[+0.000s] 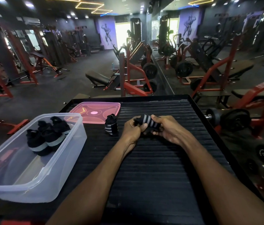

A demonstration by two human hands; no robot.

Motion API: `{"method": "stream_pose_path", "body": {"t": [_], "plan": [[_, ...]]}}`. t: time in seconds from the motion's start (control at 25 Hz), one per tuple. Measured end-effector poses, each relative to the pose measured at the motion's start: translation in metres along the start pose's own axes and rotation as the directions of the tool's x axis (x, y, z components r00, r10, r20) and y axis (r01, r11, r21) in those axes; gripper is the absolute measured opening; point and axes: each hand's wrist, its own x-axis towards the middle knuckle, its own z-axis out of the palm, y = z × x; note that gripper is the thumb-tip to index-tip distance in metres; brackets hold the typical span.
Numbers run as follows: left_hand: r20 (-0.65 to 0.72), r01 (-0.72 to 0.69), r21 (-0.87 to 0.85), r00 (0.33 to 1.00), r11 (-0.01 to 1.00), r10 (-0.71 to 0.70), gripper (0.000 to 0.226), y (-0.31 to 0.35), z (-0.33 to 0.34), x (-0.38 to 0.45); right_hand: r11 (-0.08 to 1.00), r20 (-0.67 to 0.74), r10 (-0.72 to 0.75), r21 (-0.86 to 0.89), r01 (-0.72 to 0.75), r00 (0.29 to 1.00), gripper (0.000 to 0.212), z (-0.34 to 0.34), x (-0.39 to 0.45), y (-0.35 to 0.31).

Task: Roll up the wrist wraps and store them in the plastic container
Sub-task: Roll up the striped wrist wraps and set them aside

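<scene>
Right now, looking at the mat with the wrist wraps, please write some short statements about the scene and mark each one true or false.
1. Both hands hold one striped wrist wrap above the black mat. True: the left hand and the right hand both grip it.
2. The plastic container is empty. False: rolled wrist wraps already lie inside it.
3. The pink lid is closed on the container. False: it lies flat on the mat behind the container.
4. One rolled wrap stands on the mat between the container and the hands. True.
5. The container stands to the person's right. False: it is on the left.
</scene>
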Motion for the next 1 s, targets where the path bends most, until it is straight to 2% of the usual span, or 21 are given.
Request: {"method": "stream_pose_path", "body": {"t": [0.08, 0.2, 0.24, 0.32, 0.44, 0.48, 0.56, 0.64, 0.72, 0.8, 0.84, 0.92, 1.0], "plan": [[0.012, 0.001, -0.039, 1.0, 0.999, -0.001, 0.032, 0.004, 0.001, -0.002, 0.999, -0.028, -0.045, 0.028, 0.046, 0.999, 0.019, 0.001, 0.001, -0.001], [0.102, 0.097, -0.175, 0.992, 0.98, -0.08, 0.02, 0.008, 0.0, -0.002, 0.995, -0.049, -0.098, 0.015, 0.099, 0.994, 0.008, -0.001, 0.001, -0.001], [0.11, 0.125, -0.169, 0.988, 0.978, -0.107, 0.023, 0.009, -0.001, -0.002, 0.994, -0.055, -0.11, -0.008, 0.11, 0.992, 0.008, -0.002, 0.001, 0.0], [0.069, 0.144, -0.113, 0.988, 0.983, -0.137, 0.03, 0.009, 0.0, -0.003, 0.99, -0.056, -0.135, -0.047, 0.133, 0.989, 0.016, -0.003, 0.001, 0.003], [-0.03, 0.083, -0.068, 0.996, 0.994, -0.085, 0.035, 0.009, 0.001, -0.004, 0.986, -0.065, -0.156, -0.062, 0.152, 0.986, 0.029, -0.001, 0.0, 0.004], [-0.068, 0.048, -0.014, 0.996, 0.999, -0.049, 0.039, 0.009, 0.0, -0.004, 0.984, -0.069, -0.159, -0.088, 0.153, 0.985, 0.031, -0.001, 0.0, 0.004], [-0.114, -0.044, 0.254, 0.991, 0.966, 0.076, 0.048, 0.012, -0.004, -0.006, 0.955, -0.068, -0.161, -0.264, 0.137, 0.985, 0.038, -0.001, 0.002, 0.005], [-0.042, -0.148, 0.534, 0.979, 0.832, 0.201, 0.055, 0.015, -0.006, -0.011, 0.813, -0.009, -0.206, -0.559, 0.165, 0.979, 0.045, -0.001, 0.004, 0.008], [0.05, -0.244, 0.625, 0.96, 0.741, 0.274, 0.058, 0.018, -0.005, -0.015, 0.633, 0.07, -0.241, -0.745, 0.211, 0.968, 0.034, 0.0, 0.005, 0.01], [0.087, -0.298, 0.622, 0.945, 0.724, 0.314, 0.062, 0.016, -0.004, -0.015, 0.568, 0.073, -0.281, -0.791, 0.227, 0.957, 0.023, 0.001, 0.004, 0.01], [0.083, -0.296, 0.594, 0.947, 0.748, 0.31, 0.066, 0.015, -0.003, -0.016, 0.567, 0.058, -0.304, -0.791, 0.23, 0.951, 0.02, 0.001, 0.004, 0.011], [0.039, -0.241, 0.483, 0.966, 0.842, 0.254, 0.071, 0.013, -0.002, -0.015, 0.607, 0.032, -0.338, -0.757, 0.244, 0.941, 0.017, -0.001, 0.006, 0.011], [-0.006, -0.204, 0.398, 0.974, 0.894, 0.224, 0.059, 0.012, -0.002, -0.012, 0.653, 0.005, -0.349, -0.716, 0.247, 0.937, 0.02, 0.0, 0.006, 0.012]]}}
